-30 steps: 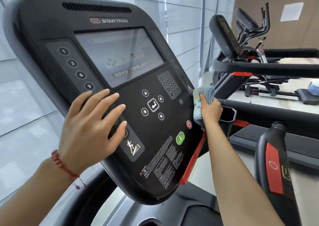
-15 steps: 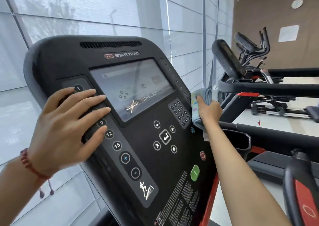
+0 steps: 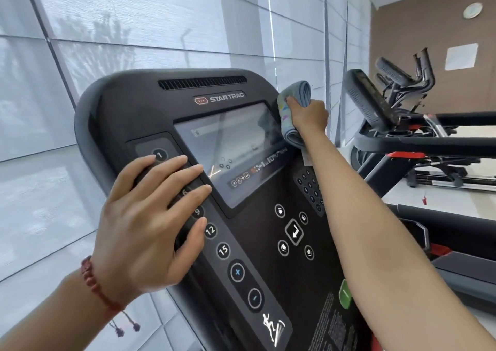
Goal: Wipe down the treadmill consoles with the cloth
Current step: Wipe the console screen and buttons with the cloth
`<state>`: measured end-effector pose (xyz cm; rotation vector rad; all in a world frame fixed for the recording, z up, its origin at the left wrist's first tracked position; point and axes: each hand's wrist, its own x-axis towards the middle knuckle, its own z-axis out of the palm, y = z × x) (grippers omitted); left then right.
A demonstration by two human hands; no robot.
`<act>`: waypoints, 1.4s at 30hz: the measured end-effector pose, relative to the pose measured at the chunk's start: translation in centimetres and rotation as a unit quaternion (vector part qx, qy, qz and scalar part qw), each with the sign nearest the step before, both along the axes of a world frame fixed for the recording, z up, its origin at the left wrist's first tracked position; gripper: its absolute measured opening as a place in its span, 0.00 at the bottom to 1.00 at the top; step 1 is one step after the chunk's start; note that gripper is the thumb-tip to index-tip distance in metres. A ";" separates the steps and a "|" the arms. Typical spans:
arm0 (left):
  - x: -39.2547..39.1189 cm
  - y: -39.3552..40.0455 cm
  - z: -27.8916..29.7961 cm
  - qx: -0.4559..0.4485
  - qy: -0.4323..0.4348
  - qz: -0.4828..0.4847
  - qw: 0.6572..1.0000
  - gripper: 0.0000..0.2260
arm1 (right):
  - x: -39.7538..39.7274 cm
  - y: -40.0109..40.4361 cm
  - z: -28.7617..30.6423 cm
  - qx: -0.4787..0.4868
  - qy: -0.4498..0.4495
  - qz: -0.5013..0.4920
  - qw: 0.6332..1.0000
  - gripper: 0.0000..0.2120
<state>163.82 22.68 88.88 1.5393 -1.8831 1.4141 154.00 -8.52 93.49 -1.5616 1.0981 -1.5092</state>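
Observation:
A black Star Trac treadmill console [image 3: 150, 109] with a grey screen fills the middle of the head view. My right hand [image 3: 308, 116] grips a folded blue cloth with coloured marks [image 3: 296, 90] and holds it against the console's upper right edge, beside the screen. My left hand [image 3: 150, 222] lies flat with straight fingers on the left column of numbered buttons, covering some of them. My right forearm crosses the lower right part of the console and hides its buttons there.
A window wall with grey blinds [image 3: 134, 29] stands close behind the console. A second treadmill [image 3: 375, 109] with a black console and handrail is to the right. More exercise machines [image 3: 408, 74] stand further back by a brown wall.
My right hand has slid the cloth up the console's right edge, from beside the keypad to the top corner. My left hand has moved up the left button column.

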 end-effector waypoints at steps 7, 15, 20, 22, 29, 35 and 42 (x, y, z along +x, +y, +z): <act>0.0 -0.1 -0.2 0.002 0.007 -0.012 1.000 0.18 | 1.9 -0.2 3.1 -0.028 0.012 0.021 0.999 0.24; 0.1 -0.2 -0.3 -0.007 0.000 -0.013 1.000 0.17 | -1.1 -0.7 -1.6 -0.023 0.034 0.009 0.999 0.24; 0.1 -0.1 -0.3 -0.016 -0.001 -0.012 1.000 0.17 | -4.4 -0.2 -6.1 0.015 0.030 -0.005 0.999 0.22; 0.1 -0.1 -0.3 -0.016 0.001 -0.010 1.000 0.17 | -6.0 0.2 -8.2 0.037 0.027 -0.014 0.999 0.22; 0.1 0.0 -0.2 -0.014 -0.001 0.000 1.000 0.16 | -9.7 3.2 -12.6 0.093 0.043 -0.043 0.994 0.24; 0.2 0.1 -0.5 -0.016 -0.021 0.019 0.999 0.18 | -11.0 6.8 -13.7 0.124 0.043 -0.029 0.991 0.24; -1.8 1.6 -2.4 -0.031 0.006 0.084 0.996 0.16 | -12.0 12.3 -14.7 0.136 -0.003 0.007 0.991 0.22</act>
